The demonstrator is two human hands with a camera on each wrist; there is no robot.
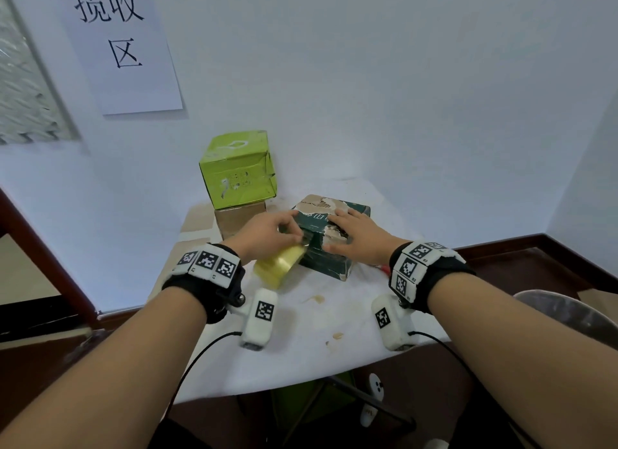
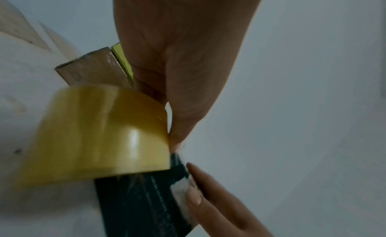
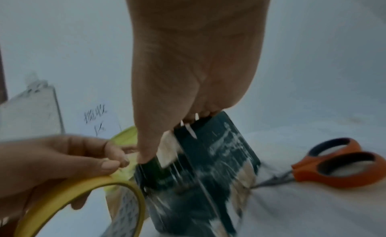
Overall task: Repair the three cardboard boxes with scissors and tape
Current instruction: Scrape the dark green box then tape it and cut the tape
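Both forearms reached forward side by side, each with a black wrist strap covered in white marker blocks. The left hand was curled, thumb and fingertips pinching at the edge of the tape roll it held. The right hand lay flat, palm down, fingers spread and straight, pressing on top of the dark green box, thumb pointing toward the left hand.
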